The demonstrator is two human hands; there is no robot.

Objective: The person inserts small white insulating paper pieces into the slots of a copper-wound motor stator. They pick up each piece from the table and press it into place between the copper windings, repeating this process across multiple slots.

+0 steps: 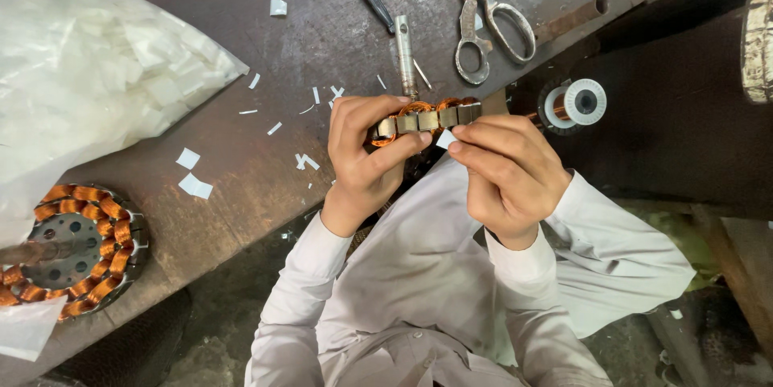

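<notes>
Head view: the left hand grips a wound stator core edge-on, held above the near edge of the workbench; the right hand pinches a small white paper slip against the core's underside. In my judgement, a slip pushed askew could buckle or scrape the copper windings, and a loosened grip would drop the core off the bench edge, short of the scissors beyond it.

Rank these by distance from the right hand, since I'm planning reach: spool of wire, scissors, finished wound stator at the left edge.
From the right hand in the head view:
1. Spool of wire, just above and to its right.
2. Scissors, farther up near the top edge of the bench.
3. Finished wound stator, far across at the left edge.
</notes>
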